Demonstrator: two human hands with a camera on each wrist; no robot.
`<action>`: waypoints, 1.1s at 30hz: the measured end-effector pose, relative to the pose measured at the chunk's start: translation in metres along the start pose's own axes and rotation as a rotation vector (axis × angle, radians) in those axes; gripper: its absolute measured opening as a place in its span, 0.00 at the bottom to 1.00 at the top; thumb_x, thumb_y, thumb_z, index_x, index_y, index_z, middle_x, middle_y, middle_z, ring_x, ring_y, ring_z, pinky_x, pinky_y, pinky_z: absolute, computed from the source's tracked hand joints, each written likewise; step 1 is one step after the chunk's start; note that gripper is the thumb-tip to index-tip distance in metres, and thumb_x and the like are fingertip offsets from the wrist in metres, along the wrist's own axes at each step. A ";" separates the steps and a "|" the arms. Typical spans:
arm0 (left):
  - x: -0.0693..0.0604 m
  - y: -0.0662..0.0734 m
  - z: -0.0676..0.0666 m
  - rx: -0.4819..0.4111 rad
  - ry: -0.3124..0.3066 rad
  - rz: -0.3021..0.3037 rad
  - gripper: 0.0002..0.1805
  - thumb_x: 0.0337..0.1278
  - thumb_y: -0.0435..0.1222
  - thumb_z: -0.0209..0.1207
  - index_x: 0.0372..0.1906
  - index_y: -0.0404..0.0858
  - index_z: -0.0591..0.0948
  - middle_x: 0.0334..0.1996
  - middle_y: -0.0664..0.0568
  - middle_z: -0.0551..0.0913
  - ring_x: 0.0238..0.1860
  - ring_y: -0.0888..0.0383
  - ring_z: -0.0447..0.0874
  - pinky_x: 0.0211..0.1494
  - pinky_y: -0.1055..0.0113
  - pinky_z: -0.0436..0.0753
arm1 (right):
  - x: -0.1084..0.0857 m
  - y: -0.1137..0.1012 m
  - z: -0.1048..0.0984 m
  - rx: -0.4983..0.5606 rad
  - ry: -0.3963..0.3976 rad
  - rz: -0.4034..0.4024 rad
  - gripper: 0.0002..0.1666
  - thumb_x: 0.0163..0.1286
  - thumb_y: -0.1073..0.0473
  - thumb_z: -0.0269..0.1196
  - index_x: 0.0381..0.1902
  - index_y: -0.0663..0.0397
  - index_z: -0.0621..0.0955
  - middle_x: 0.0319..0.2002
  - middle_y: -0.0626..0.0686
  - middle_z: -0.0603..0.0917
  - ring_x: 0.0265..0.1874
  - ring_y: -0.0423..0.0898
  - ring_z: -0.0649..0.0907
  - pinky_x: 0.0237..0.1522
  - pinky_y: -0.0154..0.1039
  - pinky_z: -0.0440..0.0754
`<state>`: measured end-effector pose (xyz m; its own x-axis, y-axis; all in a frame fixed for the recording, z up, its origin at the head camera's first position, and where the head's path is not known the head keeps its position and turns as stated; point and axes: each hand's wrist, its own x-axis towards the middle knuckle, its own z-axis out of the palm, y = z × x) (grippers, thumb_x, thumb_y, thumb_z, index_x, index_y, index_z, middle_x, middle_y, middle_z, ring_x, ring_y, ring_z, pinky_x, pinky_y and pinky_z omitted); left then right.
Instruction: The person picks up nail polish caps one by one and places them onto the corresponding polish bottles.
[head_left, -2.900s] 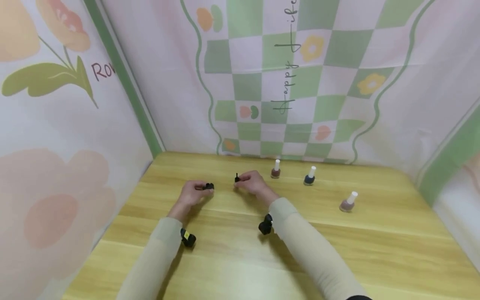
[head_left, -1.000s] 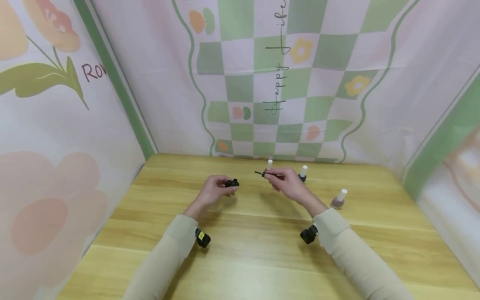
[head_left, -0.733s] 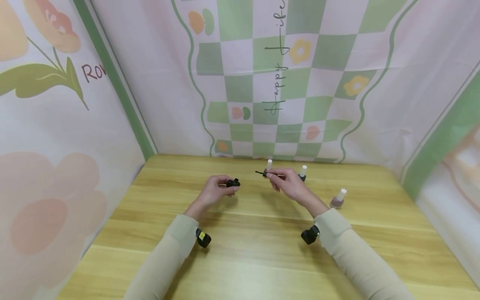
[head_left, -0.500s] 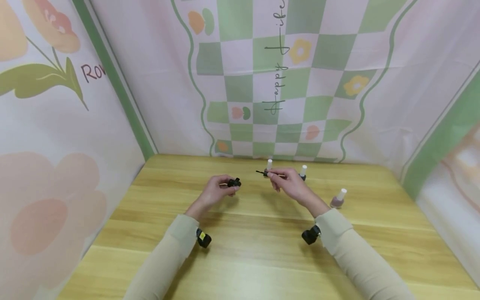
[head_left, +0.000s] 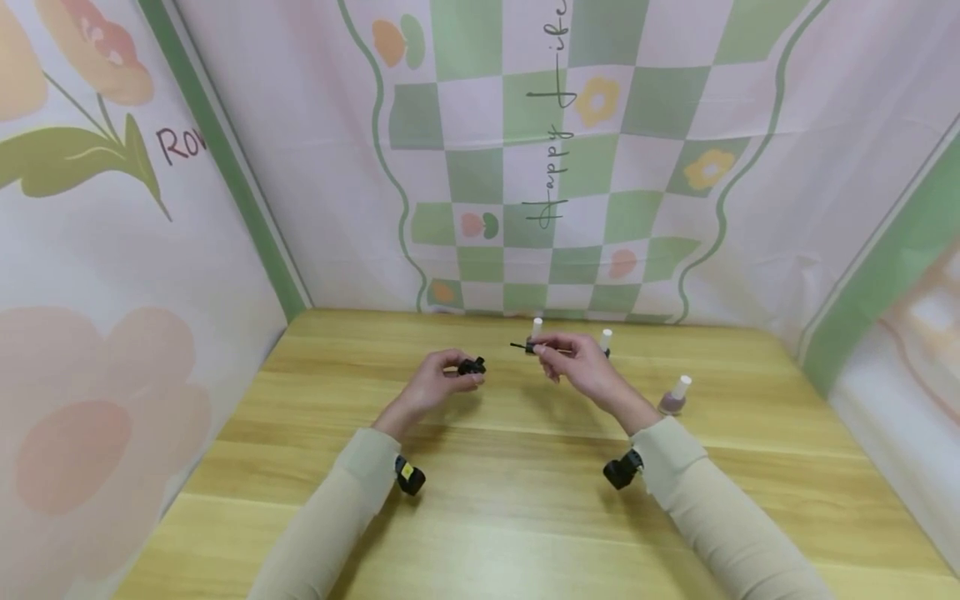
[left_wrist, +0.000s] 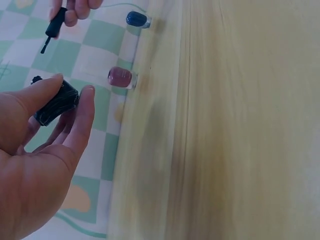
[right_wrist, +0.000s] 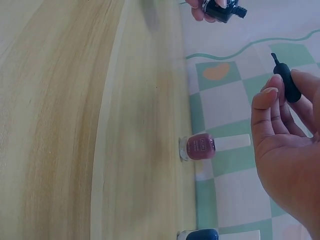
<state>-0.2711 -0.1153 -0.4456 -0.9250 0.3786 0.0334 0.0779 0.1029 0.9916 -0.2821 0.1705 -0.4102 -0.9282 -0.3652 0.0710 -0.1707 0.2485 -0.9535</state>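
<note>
My left hand (head_left: 435,383) holds a small black nail polish bottle (left_wrist: 59,104) between thumb and fingers, above the table. The bottle is uncapped and tilted, its threaded neck (right_wrist: 240,12) bare in the right wrist view. To its right, my right hand (head_left: 581,365) pinches the black brush cap (right_wrist: 287,84) of a nail polish. In the head view its thin brush (head_left: 518,345) points left toward the bottle, with a gap between them. Behind the right hand stand a mauve nail polish bottle (right_wrist: 201,146) and a dark blue one (left_wrist: 136,19), both partly hidden in the head view.
A light purple nail polish bottle (head_left: 672,402) with a white cap stands to the right, near the right forearm. The wooden table (head_left: 480,517) meets a checkered cloth backdrop (head_left: 525,225) at its far edge. Small black cameras (head_left: 621,472) sit on both wrists.
Since the earliest frame both hands have moved right, the right one farther. The brush has turned from upright to pointing left. In the last half second the left hand has shifted slightly right.
</note>
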 end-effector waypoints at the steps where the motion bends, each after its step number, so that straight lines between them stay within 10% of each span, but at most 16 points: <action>1: 0.000 0.000 0.000 0.008 0.002 -0.004 0.10 0.66 0.29 0.65 0.49 0.30 0.81 0.52 0.39 0.82 0.52 0.44 0.87 0.57 0.58 0.86 | 0.000 0.000 0.000 0.004 0.003 0.000 0.19 0.80 0.55 0.59 0.62 0.57 0.80 0.36 0.57 0.83 0.31 0.48 0.81 0.34 0.50 0.84; 24: 0.004 0.006 0.011 0.082 0.053 -0.009 0.10 0.61 0.32 0.70 0.45 0.33 0.86 0.44 0.44 0.87 0.49 0.40 0.87 0.58 0.43 0.83 | -0.004 -0.009 -0.001 0.056 0.008 -0.018 0.16 0.75 0.59 0.65 0.54 0.63 0.83 0.34 0.53 0.86 0.30 0.50 0.82 0.30 0.35 0.82; 33: 0.003 0.011 0.014 0.109 0.055 -0.016 0.10 0.60 0.31 0.70 0.45 0.33 0.86 0.42 0.45 0.88 0.46 0.45 0.88 0.57 0.45 0.84 | -0.005 -0.011 0.002 0.031 -0.013 -0.018 0.15 0.76 0.58 0.64 0.54 0.60 0.84 0.34 0.54 0.85 0.31 0.52 0.82 0.36 0.48 0.85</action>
<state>-0.2678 -0.1002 -0.4366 -0.9452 0.3253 0.0278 0.1005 0.2089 0.9728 -0.2752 0.1675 -0.4011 -0.9207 -0.3810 0.0850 -0.1771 0.2136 -0.9607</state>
